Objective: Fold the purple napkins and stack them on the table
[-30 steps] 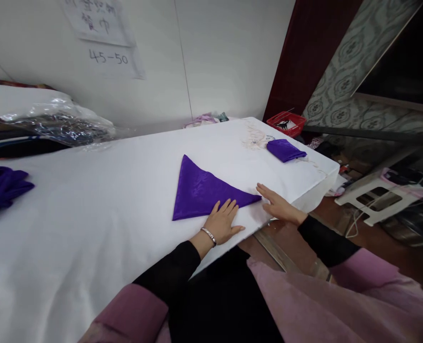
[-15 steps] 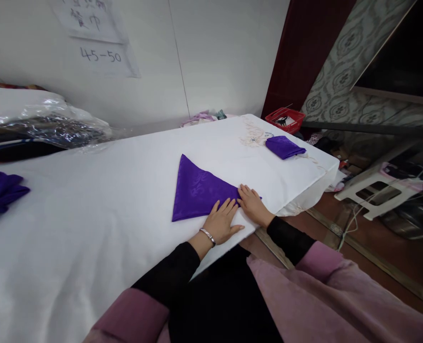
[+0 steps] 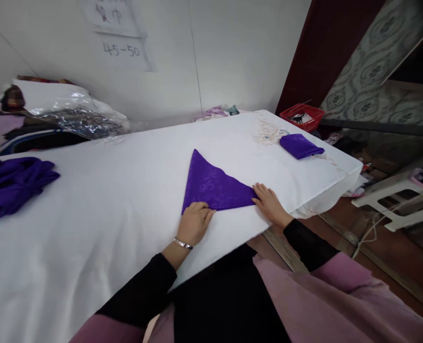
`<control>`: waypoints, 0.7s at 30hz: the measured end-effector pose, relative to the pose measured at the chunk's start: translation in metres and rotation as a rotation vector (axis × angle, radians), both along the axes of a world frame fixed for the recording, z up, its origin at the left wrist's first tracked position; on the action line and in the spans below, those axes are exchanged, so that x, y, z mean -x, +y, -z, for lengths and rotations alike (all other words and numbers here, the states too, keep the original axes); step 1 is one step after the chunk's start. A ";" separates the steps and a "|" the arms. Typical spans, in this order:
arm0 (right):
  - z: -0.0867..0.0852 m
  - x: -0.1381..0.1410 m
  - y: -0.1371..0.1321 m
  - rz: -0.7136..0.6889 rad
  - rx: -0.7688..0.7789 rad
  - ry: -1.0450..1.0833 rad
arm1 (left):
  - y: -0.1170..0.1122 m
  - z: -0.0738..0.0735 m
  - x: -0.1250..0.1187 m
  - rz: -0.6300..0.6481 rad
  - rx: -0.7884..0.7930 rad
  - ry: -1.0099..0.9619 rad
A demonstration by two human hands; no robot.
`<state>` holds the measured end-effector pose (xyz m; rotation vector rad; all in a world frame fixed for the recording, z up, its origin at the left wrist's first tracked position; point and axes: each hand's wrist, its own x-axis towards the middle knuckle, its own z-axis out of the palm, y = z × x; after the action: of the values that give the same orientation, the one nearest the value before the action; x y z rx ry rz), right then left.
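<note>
A purple napkin point(image 3: 213, 186) folded into a triangle lies on the white table point(image 3: 107, 209) near the front edge. My left hand point(image 3: 194, 223) rests at the triangle's left corner, fingers curled and pinching the cloth there. My right hand point(image 3: 269, 205) lies at the triangle's right corner, fingers stretched flat on the cloth. A silver bracelet point(image 3: 182, 244) sits on my left wrist.
A folded purple napkin point(image 3: 300, 145) lies at the table's far right. A heap of purple cloth point(image 3: 13, 183) sits at the left. Plastic-wrapped bundles point(image 3: 68, 116) are stacked against the wall. A red basket point(image 3: 302, 116) and a white stool point(image 3: 397, 200) stand right of the table.
My left hand slid left along the napkin's near edge to its left corner and curled onto it. My right hand came in onto the right corner.
</note>
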<state>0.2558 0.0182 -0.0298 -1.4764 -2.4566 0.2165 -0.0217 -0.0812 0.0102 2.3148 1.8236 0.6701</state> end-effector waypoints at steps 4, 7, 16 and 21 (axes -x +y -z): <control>0.001 -0.001 -0.001 -0.011 -0.037 -0.015 | 0.003 0.001 0.021 -0.193 -0.020 -0.068; 0.002 -0.001 -0.002 -0.014 -0.052 -0.038 | 0.003 0.001 0.034 -0.347 0.026 -0.124; 0.002 -0.002 -0.003 -0.003 -0.066 -0.080 | 0.022 -0.020 0.001 -0.226 -0.004 -0.148; 0.002 -0.002 -0.002 0.003 -0.089 -0.119 | 0.034 -0.005 -0.054 0.035 0.053 0.068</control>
<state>0.2582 0.0165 -0.0323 -1.4954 -2.5204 0.0184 0.0323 -0.0471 0.0152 2.3575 1.8015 0.5382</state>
